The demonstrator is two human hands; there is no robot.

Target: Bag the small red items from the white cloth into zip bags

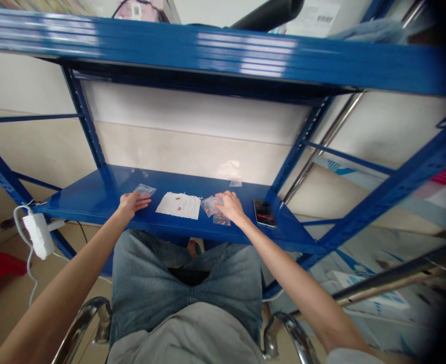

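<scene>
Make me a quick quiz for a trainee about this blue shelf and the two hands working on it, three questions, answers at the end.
1. Multiple choice: what lies on the blue shelf between the left hand and the right hand?
A) a pair of scissors
B) a white cloth
C) a coffee mug

2. True or false: the phone lies to the right of the white cloth.

3. Fill the gap: the small clear bags with reddish pieces inside are at the ____ hand.

Key: 1. B, the white cloth. 2. True. 3. Right.
</scene>
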